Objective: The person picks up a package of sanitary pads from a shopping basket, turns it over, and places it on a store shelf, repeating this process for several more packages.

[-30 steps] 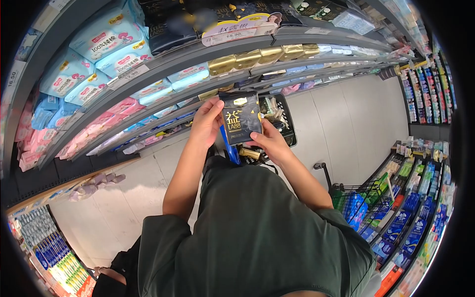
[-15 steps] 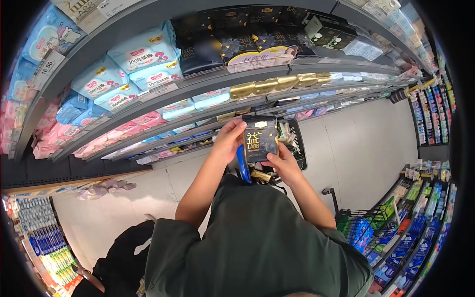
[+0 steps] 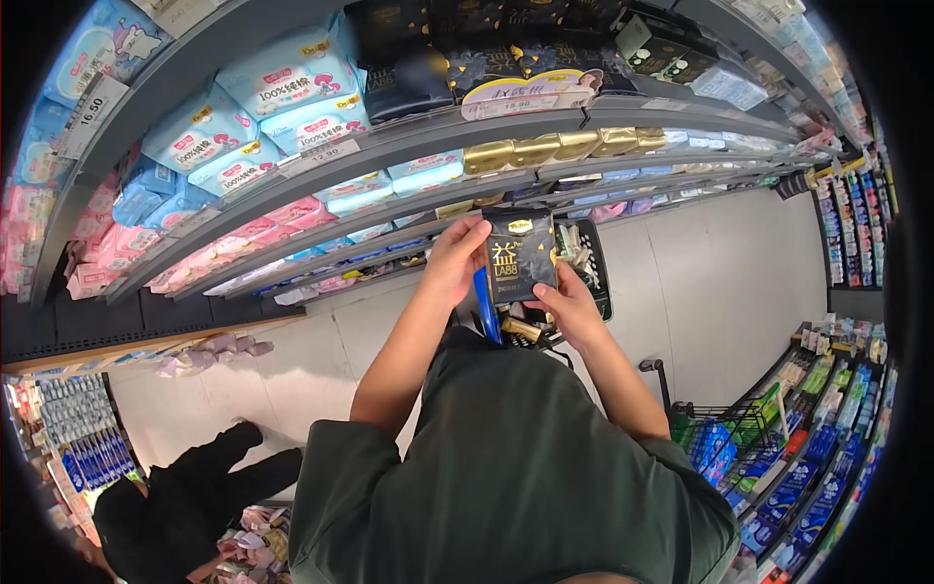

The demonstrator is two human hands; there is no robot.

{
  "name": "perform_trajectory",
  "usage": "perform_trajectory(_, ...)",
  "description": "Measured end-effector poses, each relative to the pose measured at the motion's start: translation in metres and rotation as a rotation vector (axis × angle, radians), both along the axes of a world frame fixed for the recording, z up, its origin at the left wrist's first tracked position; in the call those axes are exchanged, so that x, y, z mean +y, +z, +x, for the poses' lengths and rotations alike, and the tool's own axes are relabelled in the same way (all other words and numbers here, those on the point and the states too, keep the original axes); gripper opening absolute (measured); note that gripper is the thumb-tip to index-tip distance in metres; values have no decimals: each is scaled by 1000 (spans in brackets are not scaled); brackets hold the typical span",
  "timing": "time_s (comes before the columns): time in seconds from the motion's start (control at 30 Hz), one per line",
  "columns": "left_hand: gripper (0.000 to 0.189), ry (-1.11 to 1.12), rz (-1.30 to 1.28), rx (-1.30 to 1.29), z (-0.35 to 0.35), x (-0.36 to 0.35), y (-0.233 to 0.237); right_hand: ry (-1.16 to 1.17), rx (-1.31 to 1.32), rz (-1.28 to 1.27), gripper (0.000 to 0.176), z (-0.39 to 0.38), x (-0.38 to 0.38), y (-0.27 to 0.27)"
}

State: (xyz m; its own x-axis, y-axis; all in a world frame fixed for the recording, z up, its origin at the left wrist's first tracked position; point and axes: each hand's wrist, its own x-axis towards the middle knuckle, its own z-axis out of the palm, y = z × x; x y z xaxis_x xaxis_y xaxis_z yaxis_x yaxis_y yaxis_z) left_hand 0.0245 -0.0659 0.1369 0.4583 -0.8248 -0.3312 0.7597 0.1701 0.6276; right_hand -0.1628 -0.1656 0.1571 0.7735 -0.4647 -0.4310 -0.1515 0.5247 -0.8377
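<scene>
Between my hands is a black pack (image 3: 520, 258) with gold lettering, its printed front facing up toward me. My left hand (image 3: 457, 259) pinches its upper left corner, thumb on the front. At the lower right corner, my right hand (image 3: 572, 308) grips it with the thumb across the front. Behind the pack, partly hidden, stands a dark basket or cart (image 3: 605, 282) with several items inside, a gold-coloured pack (image 3: 522, 329) among them. A blue handle-like bar (image 3: 485, 310) shows just left of the pack.
Shelves curve across the front, with blue packs (image 3: 292, 78), similar black packs (image 3: 409, 83) and gold packs (image 3: 535, 151). A price label (image 3: 525, 102) hangs there. Behind me on the left, a person in black (image 3: 185, 506) bends by goods. A wire cart (image 3: 725, 428) stands at right.
The pack stays in both hands, with its front tilted slightly. My view has shifted a little, and the person in black at lower left has changed position and posture.
</scene>
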Motion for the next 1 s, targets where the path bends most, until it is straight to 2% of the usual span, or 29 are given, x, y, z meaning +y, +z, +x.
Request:
perform_trajectory(0.2,18,14,8,18,1,-1,-1,-9,-2,-20,42,0,1,6)
perform_trajectory(1.0,15,-6,70,34,1,-3,8,0,2,-57,44,-2,2,8)
